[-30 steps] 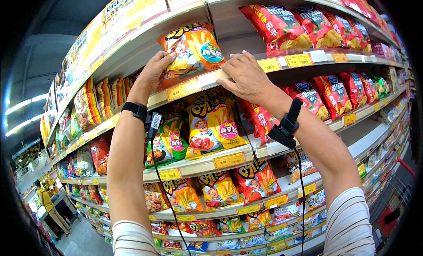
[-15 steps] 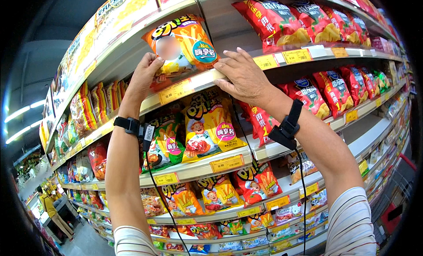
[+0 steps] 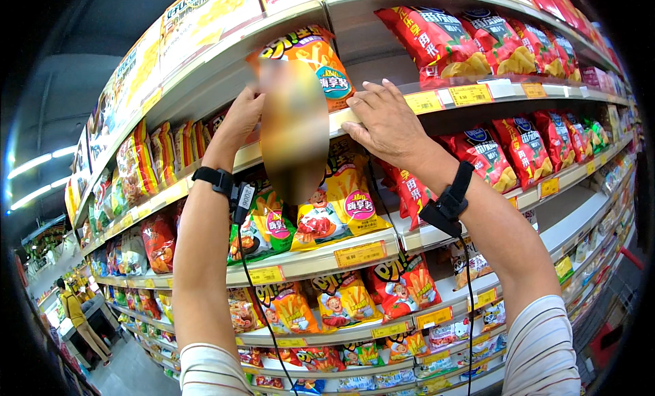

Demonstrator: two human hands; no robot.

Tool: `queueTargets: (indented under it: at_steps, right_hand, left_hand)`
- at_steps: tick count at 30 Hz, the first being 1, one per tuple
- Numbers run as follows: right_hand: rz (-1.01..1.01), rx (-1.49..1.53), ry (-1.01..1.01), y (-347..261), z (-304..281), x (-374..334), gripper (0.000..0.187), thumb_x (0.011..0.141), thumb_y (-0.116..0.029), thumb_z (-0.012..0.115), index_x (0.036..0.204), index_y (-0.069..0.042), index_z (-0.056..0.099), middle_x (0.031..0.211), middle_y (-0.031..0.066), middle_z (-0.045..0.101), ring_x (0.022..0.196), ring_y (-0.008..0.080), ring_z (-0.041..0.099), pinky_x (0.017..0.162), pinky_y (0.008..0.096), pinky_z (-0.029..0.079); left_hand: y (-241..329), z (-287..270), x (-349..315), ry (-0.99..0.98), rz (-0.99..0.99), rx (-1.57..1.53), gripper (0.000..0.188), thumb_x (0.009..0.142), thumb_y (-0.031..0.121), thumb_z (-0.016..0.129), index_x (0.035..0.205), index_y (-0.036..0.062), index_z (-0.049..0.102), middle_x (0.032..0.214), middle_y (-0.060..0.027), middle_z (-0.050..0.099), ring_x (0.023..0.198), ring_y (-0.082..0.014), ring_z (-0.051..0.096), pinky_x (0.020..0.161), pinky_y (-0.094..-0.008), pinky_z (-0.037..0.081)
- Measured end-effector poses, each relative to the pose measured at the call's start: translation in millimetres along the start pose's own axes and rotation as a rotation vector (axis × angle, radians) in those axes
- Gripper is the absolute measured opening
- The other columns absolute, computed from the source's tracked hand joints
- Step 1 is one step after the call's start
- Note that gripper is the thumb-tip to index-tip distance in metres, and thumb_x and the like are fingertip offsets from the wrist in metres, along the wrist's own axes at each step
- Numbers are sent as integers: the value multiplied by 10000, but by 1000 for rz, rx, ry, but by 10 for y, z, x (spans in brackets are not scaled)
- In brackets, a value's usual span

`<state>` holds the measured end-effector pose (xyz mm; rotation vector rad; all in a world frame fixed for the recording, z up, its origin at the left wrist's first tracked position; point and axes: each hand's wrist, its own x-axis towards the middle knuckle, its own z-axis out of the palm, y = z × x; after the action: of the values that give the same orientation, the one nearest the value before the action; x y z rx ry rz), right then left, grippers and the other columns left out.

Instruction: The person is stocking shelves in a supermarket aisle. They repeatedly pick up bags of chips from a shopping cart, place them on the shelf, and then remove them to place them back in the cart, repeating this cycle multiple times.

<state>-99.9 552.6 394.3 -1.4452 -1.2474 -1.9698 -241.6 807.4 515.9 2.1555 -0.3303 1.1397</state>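
Note:
An orange snack bag (image 3: pixel 323 53) stands on an upper shelf, its front partly covered by a blurred patch. My left hand (image 3: pixel 244 115) pinches the bag's left side; its fingertips run into the blur. My right hand (image 3: pixel 390 122) lies over the shelf's front edge by the bag's lower right corner, fingers stretched and slightly apart. One shelf down, beneath my hands, are a yellow snack bag (image 3: pixel 360 195) and a green one (image 3: pixel 267 218). Both wrists wear black straps with cables.
Red chip bags (image 3: pixel 437 45) line the same shelf to the right, with more red bags (image 3: pixel 522 140) below. Yellow price tags (image 3: pixel 360 254) run along the shelf edges. Tall cartons (image 3: pixel 205 27) stand above at left. A person (image 3: pixel 78 317) in yellow stands far left in the aisle.
The view has shifted slightly, so shelves, bag and hands appear further right. Both hands keep their places at the bag. The blurred patch now hides more of the bag's front.

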Motion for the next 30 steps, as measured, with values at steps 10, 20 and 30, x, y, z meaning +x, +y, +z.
queueTargets:
  at_steps: [10, 20, 30]
  right_hand:
    - [-48, 6, -26, 9, -86, 50, 369, 944, -365, 616, 1112, -38, 650, 1064, 159, 666, 1167, 355, 570, 1083, 527, 375]
    - [23, 45, 89, 118, -107, 327, 390, 919, -363, 633, 1051, 4, 637, 1002, 222, 678, 987, 401, 638, 961, 522, 443]
    - [191, 95, -193, 104, -75, 341, 418, 951, -397, 565, 1064, -1, 636, 979, 229, 705, 955, 401, 666, 925, 516, 436]
  left_hand:
    - [240, 103, -160, -75, 30, 217, 190, 985, 207, 616, 1047, 42, 546, 901, 6, 540, 758, -77, 481, 659, -241, 416]
    - [110, 127, -76, -16, 293, 261, 102, 973, 123, 560, 984, 31, 516, 863, -8, 519, 770, -96, 513, 703, -262, 449]
    - [160, 206, -287, 114, 518, 430, 146, 905, 94, 581, 952, -22, 505, 954, -180, 536, 868, -291, 538, 799, -373, 465]
